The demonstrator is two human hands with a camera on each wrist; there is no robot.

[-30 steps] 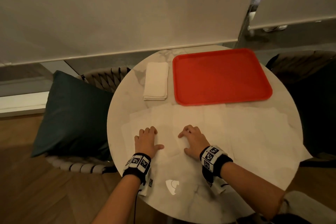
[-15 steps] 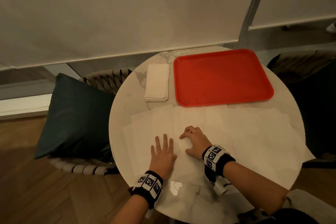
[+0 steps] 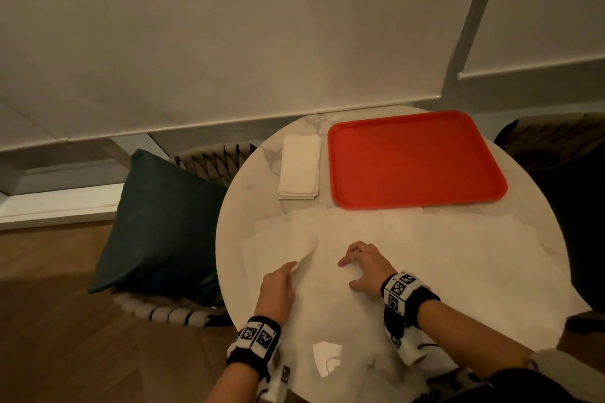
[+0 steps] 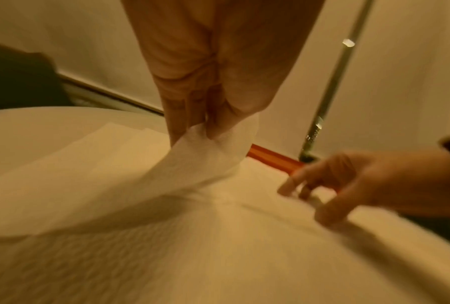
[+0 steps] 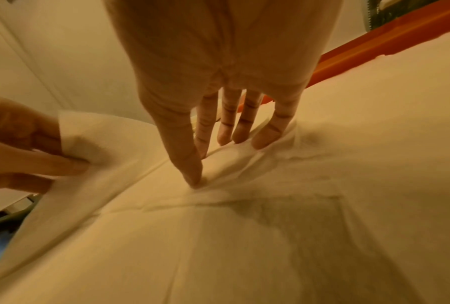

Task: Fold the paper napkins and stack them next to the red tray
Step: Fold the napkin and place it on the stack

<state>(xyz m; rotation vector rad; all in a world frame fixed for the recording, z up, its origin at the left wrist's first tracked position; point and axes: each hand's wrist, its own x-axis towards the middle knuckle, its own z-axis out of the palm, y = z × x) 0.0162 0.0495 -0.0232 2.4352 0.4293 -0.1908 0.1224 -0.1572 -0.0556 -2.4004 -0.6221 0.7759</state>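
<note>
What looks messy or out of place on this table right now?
The unfolded napkins lie overlapping and skewed. Some overhang the round table at the right edge and one tucks under the red tray. The left hand pinches up a corner; the right hand presses paper that wrinkles. The folded stack looks tidy.

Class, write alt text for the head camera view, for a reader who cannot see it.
A person's left hand pinches and lifts the corner of a paper napkin on a round white table, while the right hand presses it down. Beyond lie a stack of folded napkins and a red tray.
</note>
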